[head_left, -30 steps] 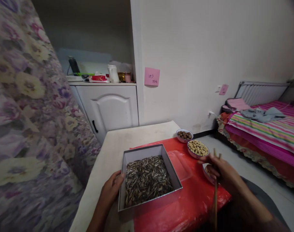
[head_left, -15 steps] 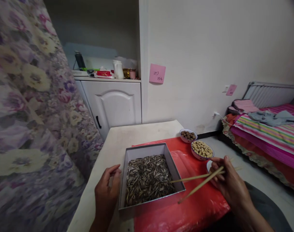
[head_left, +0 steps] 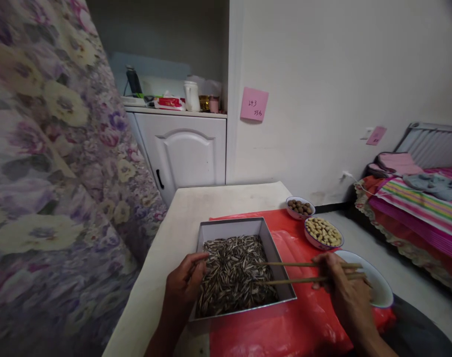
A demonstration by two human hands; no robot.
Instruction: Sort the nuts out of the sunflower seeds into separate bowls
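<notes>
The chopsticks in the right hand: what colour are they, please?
The chopsticks are yellowish brown; this shows best in the head view, against the red sheet.

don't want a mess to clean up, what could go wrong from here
The striped seeds could slip from the thin chopsticks and scatter over the red sheet. The right hand is close to the white bowl, which looks near the edge of the table, so a careless swing might knock it off.

Left grip (head_left: pixel 183 285) and right grip (head_left: pixel 345 287) are bare, forearms (head_left: pixel 163 333) too.
</notes>
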